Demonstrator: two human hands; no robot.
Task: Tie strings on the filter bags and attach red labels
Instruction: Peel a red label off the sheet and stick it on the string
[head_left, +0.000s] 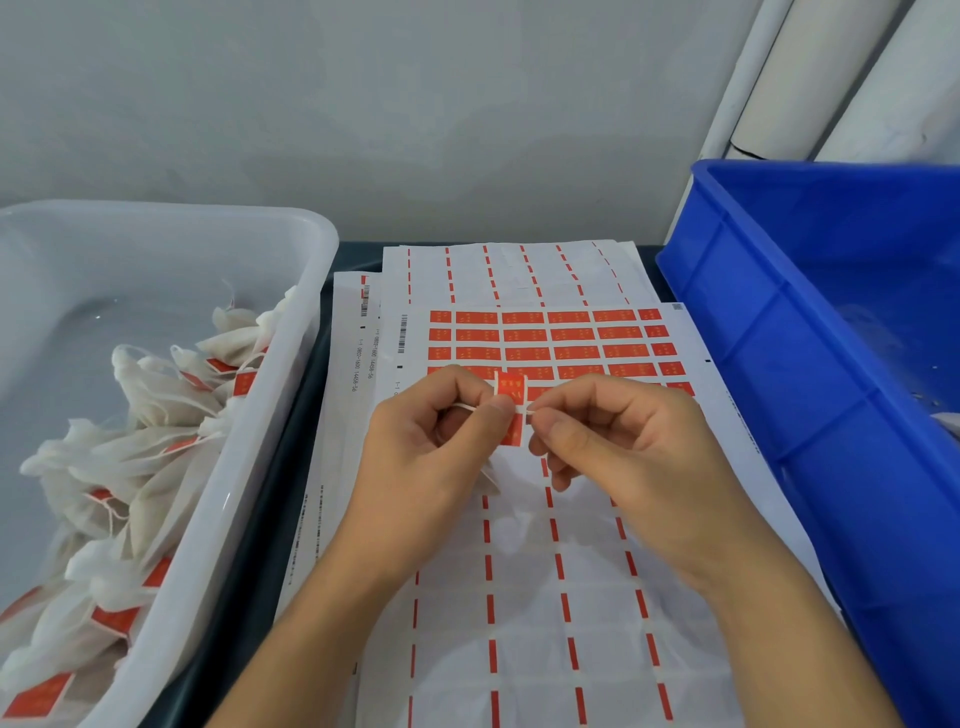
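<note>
My left hand (436, 431) and my right hand (618, 431) meet above the label sheet (550, 343). Between them a red label (511, 392) is folded over a thin white string (524, 411). My left thumb and fingers pinch the label and the string. The right thumb and forefinger pinch the string's end just right of the label. A white filter bag (491, 480) hangs under my left hand, mostly hidden. Rows of red labels remain on the sheet's far half; the near half shows only red strips.
A white tub (291, 332) on the left holds several filter bags (156, 415) with red labels on them. A blue crate (779, 332) stands on the right. More used label sheets (519, 265) lie behind. White rolls lean in the back right corner.
</note>
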